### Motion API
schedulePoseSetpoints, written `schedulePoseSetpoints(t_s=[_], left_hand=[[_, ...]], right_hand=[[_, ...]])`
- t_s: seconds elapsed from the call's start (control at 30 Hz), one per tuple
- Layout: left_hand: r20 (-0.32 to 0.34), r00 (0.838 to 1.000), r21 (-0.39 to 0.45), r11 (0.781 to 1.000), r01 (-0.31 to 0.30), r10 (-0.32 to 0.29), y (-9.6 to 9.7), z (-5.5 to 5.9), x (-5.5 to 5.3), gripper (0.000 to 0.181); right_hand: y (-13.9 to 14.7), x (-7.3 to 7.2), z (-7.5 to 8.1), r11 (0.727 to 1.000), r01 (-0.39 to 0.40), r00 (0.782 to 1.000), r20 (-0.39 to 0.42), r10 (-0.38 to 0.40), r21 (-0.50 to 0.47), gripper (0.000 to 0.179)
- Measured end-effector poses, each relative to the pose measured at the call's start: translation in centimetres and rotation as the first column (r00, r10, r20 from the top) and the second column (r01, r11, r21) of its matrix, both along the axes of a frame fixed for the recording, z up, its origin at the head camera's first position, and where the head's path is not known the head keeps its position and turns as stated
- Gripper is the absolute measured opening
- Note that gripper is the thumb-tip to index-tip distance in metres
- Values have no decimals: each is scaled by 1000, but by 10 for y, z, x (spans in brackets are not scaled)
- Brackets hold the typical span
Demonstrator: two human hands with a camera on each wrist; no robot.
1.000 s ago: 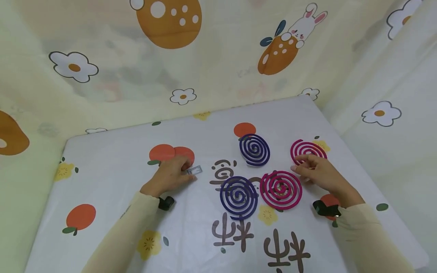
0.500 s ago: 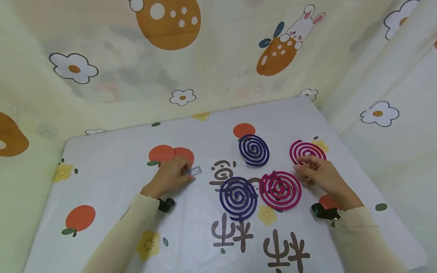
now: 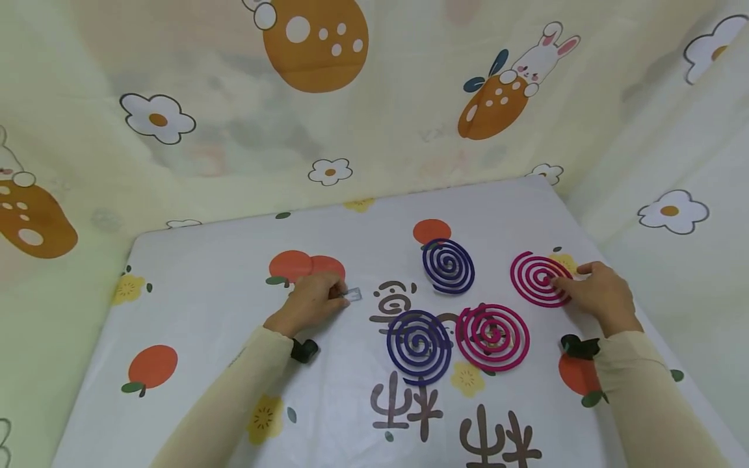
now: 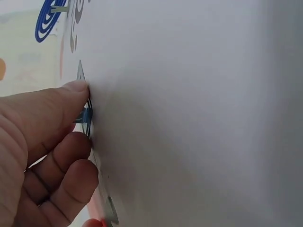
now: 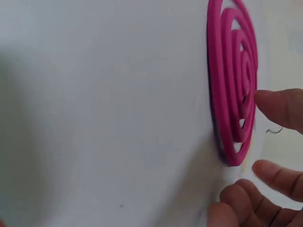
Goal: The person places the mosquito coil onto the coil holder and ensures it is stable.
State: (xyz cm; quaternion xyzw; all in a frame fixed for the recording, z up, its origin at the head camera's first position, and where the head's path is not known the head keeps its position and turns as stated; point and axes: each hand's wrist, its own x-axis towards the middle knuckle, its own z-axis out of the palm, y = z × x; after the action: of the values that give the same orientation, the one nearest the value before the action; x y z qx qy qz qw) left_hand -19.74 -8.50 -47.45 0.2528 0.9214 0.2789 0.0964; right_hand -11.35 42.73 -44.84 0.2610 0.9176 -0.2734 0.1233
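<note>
My left hand (image 3: 310, 302) pinches a small flat metal coil stand (image 3: 353, 295) between thumb and fingers, close to the tabletop. In the left wrist view the metal stand (image 4: 81, 71) is seen edge-on, its lower part hidden behind the fingers. At the right, my right hand (image 3: 605, 299) reaches to a pink mosquito coil (image 3: 544, 279), with fingertips at its right side. The right wrist view has the thumb (image 5: 274, 106) right at the edge of the pink coil (image 5: 218, 71), while the other fingers spread below, loosely bent.
A second pink coil (image 3: 494, 335) lies nearer, beside a blue coil (image 3: 419, 344). Another blue coil (image 3: 448, 263) stands farther back. The patterned white tablecloth (image 3: 222, 364) ends at a hanging curtain (image 3: 234, 188) behind and at the right.
My right hand has moved from the near left side of the far pink coil round to its right side. The left hand keeps holding the metal stand. The head view has shifted slightly.
</note>
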Motion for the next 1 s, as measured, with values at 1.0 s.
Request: schedulePoseSetpoints(t_s=[1.0], left_hand=[[4, 1000, 20, 1000, -14, 14, 33, -5, -12, 14]], right_hand=[[0, -17, -6, 985, 100, 994, 52, -93, -138, 58]])
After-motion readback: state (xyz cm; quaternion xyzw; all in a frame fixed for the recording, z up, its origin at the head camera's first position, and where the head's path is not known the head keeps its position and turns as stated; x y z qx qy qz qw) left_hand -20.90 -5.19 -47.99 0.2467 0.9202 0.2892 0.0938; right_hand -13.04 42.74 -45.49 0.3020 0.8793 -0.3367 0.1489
